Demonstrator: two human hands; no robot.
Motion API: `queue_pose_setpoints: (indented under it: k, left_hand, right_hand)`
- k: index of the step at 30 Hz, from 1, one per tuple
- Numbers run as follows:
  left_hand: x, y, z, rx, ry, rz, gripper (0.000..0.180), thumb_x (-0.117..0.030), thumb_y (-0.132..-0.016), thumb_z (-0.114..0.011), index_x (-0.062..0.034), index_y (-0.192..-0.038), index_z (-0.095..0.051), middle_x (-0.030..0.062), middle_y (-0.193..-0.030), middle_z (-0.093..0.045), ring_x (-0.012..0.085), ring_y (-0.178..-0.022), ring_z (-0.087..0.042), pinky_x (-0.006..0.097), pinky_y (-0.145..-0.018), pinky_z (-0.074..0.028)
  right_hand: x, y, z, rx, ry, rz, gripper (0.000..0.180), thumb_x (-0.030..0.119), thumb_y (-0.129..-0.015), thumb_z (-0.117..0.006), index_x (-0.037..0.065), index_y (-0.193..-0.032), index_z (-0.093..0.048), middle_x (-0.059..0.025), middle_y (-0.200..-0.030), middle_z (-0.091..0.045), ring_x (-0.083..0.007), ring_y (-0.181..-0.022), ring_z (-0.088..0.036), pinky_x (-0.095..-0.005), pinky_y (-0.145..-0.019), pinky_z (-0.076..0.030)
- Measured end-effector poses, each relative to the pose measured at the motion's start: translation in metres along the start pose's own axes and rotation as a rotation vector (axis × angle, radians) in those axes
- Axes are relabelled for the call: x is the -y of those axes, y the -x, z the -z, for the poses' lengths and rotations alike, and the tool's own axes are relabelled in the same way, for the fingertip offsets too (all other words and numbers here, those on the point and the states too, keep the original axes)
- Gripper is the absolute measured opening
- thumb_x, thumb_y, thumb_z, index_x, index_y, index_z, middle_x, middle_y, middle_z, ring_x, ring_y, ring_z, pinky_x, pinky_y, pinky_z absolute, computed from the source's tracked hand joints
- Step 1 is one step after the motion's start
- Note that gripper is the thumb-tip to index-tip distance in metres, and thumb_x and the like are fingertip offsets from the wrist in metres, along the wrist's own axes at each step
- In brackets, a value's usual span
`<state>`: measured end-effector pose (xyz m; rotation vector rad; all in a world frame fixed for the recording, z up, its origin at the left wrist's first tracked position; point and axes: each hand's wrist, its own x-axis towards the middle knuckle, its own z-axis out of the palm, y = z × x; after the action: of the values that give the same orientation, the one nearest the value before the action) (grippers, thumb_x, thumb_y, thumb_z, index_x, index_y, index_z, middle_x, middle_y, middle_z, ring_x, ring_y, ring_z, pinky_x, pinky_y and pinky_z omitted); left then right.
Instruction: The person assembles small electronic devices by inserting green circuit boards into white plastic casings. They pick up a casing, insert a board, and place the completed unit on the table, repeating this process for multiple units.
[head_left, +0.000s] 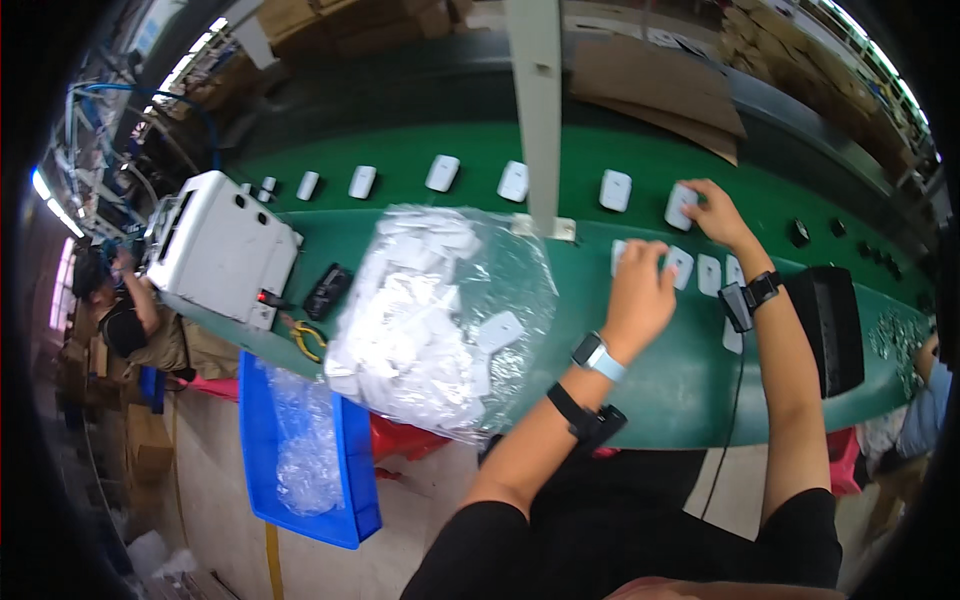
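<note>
My right hand [712, 212] reaches to the far belt and grips a small white rectangular part [680, 206] on the green conveyor [400, 160]. My left hand [640, 290] rests palm down on the near green ledge, its fingers on a white part [622, 252] at the start of a short row of white parts [708, 274]. A line of the same white parts [442, 173] runs leftward along the belt. Both wrists wear black straps; the left one also has a watch.
A big clear bag of white parts [430, 315] lies left of my left hand. Farther left stand a white machine [222, 245], a black device [326, 292] and yellow-handled pliers [308, 340]. A blue bin [300, 450] hangs below. A black tray [828, 320] sits right. A person works at far left.
</note>
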<state>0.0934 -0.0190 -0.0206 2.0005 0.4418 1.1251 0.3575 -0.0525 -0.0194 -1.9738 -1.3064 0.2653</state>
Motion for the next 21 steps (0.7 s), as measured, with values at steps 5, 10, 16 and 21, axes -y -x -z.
queue_pose_setpoints:
  k: [5,10,16,21]
  left_hand:
    - [-0.044,0.012,0.104,0.314,-0.596,0.078,0.015,0.002,-0.074,-0.063,0.0021,-0.089,-0.063,0.0209,-0.093,-0.06,0.0392,-0.091,-0.06,0.048,-0.079,-0.049]
    - [-0.013,0.04,0.169,0.464,-1.11,0.13,0.016,-0.005,-0.076,-0.065,0.0011,-0.091,-0.064,0.0189,-0.098,-0.062,0.0359,-0.096,-0.061,0.043,-0.083,-0.05]
    - [0.008,0.042,0.177,0.589,-1.034,0.212,0.026,0.0,-0.072,-0.07,-0.0006,-0.097,-0.064,0.0226,-0.096,-0.062,0.0401,-0.093,-0.061,0.047,-0.08,-0.052]
    - [-0.033,0.029,0.164,0.513,-0.83,0.076,0.026,-0.002,-0.075,-0.074,-0.001,-0.098,-0.061,0.0193,-0.1,-0.06,0.0327,-0.089,-0.063,0.042,-0.076,-0.054]
  right_hand:
    - [0.04,0.012,-0.008,-0.088,0.357,-0.07,0.032,0.011,-0.079,-0.076,0.007,-0.107,-0.06,-0.0154,-0.108,-0.059,-0.0402,-0.103,-0.061,-0.0469,-0.086,-0.05]
    - [0.055,0.035,0.02,-0.313,0.185,0.059,0.024,0.012,-0.082,-0.07,0.005,-0.102,-0.06,-0.0109,-0.097,-0.062,-0.0267,-0.073,-0.06,-0.0401,-0.071,-0.05]
    - [0.098,0.151,0.087,-0.394,0.062,0.025,0.008,0.001,-0.085,-0.062,0.001,-0.092,-0.065,-0.0054,-0.077,-0.06,-0.012,-0.059,-0.049,-0.0281,-0.058,-0.043]
    - [0.089,0.245,0.125,-0.304,0.11,-0.223,0.009,0.002,-0.081,-0.062,0.0,-0.088,-0.066,-0.01,-0.073,-0.06,-0.0159,-0.061,-0.053,-0.0309,-0.058,-0.045]
